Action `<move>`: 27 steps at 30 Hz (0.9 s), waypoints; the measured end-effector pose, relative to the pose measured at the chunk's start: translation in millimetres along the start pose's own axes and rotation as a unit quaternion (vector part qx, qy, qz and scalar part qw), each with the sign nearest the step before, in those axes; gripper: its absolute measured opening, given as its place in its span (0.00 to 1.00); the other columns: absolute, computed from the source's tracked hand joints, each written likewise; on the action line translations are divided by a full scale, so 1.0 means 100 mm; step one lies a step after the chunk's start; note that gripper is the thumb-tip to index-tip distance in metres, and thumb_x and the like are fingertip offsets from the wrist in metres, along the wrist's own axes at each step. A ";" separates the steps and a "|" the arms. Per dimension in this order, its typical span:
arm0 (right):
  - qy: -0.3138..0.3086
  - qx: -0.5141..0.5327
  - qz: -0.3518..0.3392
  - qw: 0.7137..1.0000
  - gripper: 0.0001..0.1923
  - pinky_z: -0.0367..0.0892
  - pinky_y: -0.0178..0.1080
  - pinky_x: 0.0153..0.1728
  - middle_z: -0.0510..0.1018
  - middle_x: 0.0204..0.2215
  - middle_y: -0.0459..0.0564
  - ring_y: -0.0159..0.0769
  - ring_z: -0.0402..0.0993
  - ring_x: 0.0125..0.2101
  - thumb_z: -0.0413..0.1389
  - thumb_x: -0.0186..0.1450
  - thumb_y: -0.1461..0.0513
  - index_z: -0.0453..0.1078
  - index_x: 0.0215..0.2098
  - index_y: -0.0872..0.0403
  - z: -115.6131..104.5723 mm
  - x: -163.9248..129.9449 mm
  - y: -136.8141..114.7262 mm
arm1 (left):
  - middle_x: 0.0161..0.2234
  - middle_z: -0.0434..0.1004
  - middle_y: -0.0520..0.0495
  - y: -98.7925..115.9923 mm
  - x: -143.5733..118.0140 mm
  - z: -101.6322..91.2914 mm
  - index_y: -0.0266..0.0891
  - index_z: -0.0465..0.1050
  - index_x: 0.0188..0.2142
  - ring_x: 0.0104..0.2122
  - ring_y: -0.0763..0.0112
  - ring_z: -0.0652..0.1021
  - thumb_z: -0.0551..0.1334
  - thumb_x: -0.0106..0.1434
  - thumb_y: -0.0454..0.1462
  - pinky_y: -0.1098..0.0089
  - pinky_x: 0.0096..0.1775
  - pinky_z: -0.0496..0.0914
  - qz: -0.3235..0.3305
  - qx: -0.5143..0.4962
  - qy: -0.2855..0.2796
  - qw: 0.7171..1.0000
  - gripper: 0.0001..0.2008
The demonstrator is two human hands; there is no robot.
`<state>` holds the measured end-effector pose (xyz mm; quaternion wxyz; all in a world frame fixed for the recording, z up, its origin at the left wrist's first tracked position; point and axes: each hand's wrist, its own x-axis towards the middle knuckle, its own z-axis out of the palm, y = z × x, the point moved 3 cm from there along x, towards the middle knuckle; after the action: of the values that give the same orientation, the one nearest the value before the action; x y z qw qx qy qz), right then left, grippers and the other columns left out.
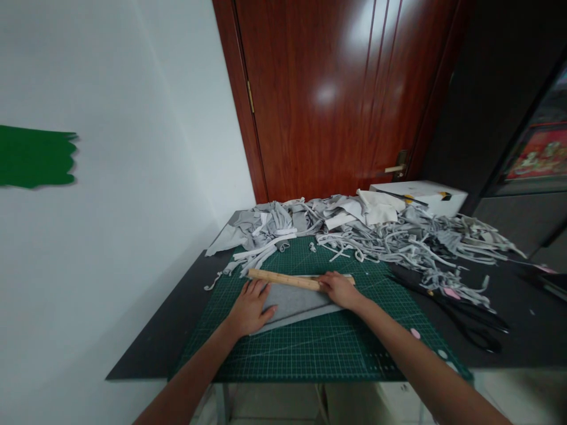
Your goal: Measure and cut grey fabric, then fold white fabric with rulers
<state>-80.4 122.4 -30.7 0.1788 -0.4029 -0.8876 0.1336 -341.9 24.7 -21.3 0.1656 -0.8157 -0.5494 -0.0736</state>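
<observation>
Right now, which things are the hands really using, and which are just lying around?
In use:
left hand flat on the grey cloth
right hand on the wooden ruler
green cutting mat underneath

Lying about:
black scissors
pile of grey strips
white box

A single head-worn camera looks forward and down, from close above, across the cutting mat (310, 348) toward the door (328, 94).

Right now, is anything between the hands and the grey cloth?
Nothing visible. The left hand lies flat right on the grey cloth. The right hand presses the wooden ruler along the cloth's top edge. The scissors lie apart, to the right on the mat.
</observation>
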 end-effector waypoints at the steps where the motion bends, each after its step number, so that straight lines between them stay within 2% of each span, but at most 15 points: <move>1: 0.008 -0.002 0.001 1.000 0.16 0.59 0.40 0.43 0.76 0.36 0.52 0.39 0.68 0.39 0.46 0.67 0.63 0.76 0.42 0.52 0.01 -0.01 0.01 | 0.54 0.66 0.35 0.01 0.00 -0.02 0.33 0.67 0.55 0.55 0.50 0.63 0.55 0.64 0.48 0.50 0.56 0.56 0.000 0.004 0.004 1.000 0.26; 5: 0.033 0.004 -0.013 0.999 0.17 0.58 0.41 0.46 0.74 0.39 0.51 0.39 0.66 0.41 0.45 0.68 0.63 0.74 0.46 0.50 0.04 -0.06 0.02 | 0.50 0.67 0.36 0.05 0.00 -0.12 0.35 0.68 0.53 0.53 0.49 0.64 0.56 0.63 0.48 0.49 0.56 0.56 0.000 0.006 0.019 1.000 0.24; 8: 0.040 0.014 -0.028 0.999 0.20 0.59 0.40 0.47 0.73 0.42 0.51 0.38 0.66 0.44 0.47 0.65 0.67 0.72 0.51 0.48 0.06 -0.11 0.01 | 0.49 0.68 0.36 0.08 0.01 -0.17 0.36 0.71 0.49 0.51 0.50 0.66 0.56 0.63 0.47 0.49 0.55 0.58 0.011 0.005 0.012 1.000 0.21; 10: 0.041 0.015 -0.031 0.999 0.22 0.60 0.41 0.47 0.73 0.44 0.52 0.39 0.66 0.45 0.48 0.62 0.69 0.72 0.51 0.47 0.06 -0.13 0.00 | 0.51 0.66 0.36 0.09 0.01 -0.19 0.38 0.71 0.48 0.52 0.49 0.65 0.56 0.64 0.46 0.48 0.56 0.57 0.027 0.004 0.006 1.000 0.18; 14: 0.039 0.004 -0.033 0.999 0.22 0.59 0.43 0.51 0.72 0.50 0.52 0.41 0.65 0.48 0.48 0.62 0.69 0.73 0.50 0.48 0.03 -0.14 -0.04 | 0.61 0.56 0.39 0.11 0.03 -0.18 0.41 0.64 0.57 0.59 0.49 0.58 0.54 0.66 0.41 0.48 0.57 0.56 0.083 -0.020 -0.001 0.996 0.20; 18: 0.017 -0.015 -0.040 0.999 0.25 0.57 0.41 0.55 0.71 0.54 0.51 0.40 0.63 0.53 0.46 0.62 0.69 0.70 0.54 0.51 0.02 -0.17 -0.13 | 0.61 0.58 0.41 0.12 0.05 -0.14 0.42 0.58 0.61 0.59 0.55 0.59 0.52 0.67 0.37 0.52 0.58 0.57 0.130 -0.043 -0.040 0.990 0.23; 24: -0.006 -0.047 -0.005 0.999 0.28 0.54 0.44 0.58 0.69 0.57 0.62 0.43 0.61 0.58 0.44 0.63 0.69 0.58 0.62 0.62 0.08 -0.22 -0.20 | 0.61 0.58 0.40 0.11 0.06 -0.12 0.39 0.58 0.61 0.60 0.54 0.58 0.50 0.68 0.38 0.49 0.59 0.55 0.129 -0.040 -0.061 0.989 0.22; 27: -0.016 -0.054 0.004 0.998 0.26 0.52 0.46 0.60 0.66 0.58 0.62 0.45 0.59 0.60 0.42 0.65 0.67 0.59 0.61 0.63 0.11 -0.23 -0.20 | 0.62 0.57 0.40 0.09 0.05 -0.09 0.39 0.53 0.64 0.59 0.54 0.59 0.51 0.68 0.39 0.49 0.58 0.56 0.124 -0.047 -0.060 0.989 0.25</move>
<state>-84.5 90.7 -38.2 0.1422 -0.4131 -0.8948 0.0921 -331.6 23.0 -13.1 0.1016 -0.8874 -0.4488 -0.0287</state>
